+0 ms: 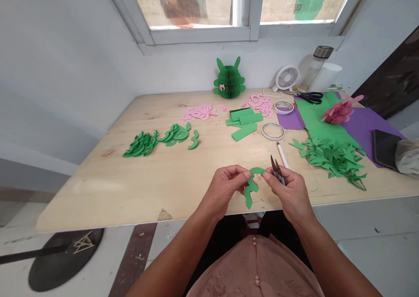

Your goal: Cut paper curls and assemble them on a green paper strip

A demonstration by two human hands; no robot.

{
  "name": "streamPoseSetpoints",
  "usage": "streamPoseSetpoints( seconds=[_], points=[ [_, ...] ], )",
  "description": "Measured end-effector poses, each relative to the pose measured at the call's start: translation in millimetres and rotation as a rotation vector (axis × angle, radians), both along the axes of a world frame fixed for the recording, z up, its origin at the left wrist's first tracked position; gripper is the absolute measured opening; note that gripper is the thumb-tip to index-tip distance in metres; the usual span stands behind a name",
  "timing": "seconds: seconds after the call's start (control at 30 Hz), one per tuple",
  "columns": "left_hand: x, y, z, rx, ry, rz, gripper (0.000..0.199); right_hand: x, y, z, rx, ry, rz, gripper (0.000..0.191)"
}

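Observation:
Close to the table's front edge, a curvy green paper cutout (251, 188) with a scalloped inner side is stretched between both hands. My left hand (229, 186) pinches it on its left. My right hand (288, 190) grips its upper right end between thumb and finger, and a small pair of scissors (277, 170) is also tucked in that hand, dark blades pointing up and away. A white pencil-like pen (283, 155) lies just beyond the right hand. Similar cut green pieces lie in piles (141, 144) at the left, with a single piece (194, 140) beside them.
Green paper strips (244, 129), two tape rolls (273, 131) and pink cutouts (198, 112) lie mid-table. Green scraps (334, 157), black scissors (310, 97), purple sheets (366, 122) and a phone (386, 148) are at right. A green paper figure (229, 81), fan (286, 76) and bottle (316, 68) stand behind.

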State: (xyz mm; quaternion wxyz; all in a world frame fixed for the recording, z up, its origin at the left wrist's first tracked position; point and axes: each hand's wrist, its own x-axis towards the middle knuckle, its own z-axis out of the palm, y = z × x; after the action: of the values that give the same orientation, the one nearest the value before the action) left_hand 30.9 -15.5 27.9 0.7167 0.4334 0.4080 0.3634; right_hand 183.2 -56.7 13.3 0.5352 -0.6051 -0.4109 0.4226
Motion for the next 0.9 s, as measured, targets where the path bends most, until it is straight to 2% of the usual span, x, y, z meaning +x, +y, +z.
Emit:
streamPoseSetpoints(
  seconds=[0.5,0.9],
  points=[
    [1.5,-1.3,-0.6,0.027,0.014,0.022,0.017,0.6,-1.4,3.7,-0.015,-0.037,0.031,0.023],
    [2.3,-2.5,-3.5,0.024,0.001,0.049,0.017,-2.7,0.2,7.1,-0.029,-0.037,0.004,0.023]
  ],
)
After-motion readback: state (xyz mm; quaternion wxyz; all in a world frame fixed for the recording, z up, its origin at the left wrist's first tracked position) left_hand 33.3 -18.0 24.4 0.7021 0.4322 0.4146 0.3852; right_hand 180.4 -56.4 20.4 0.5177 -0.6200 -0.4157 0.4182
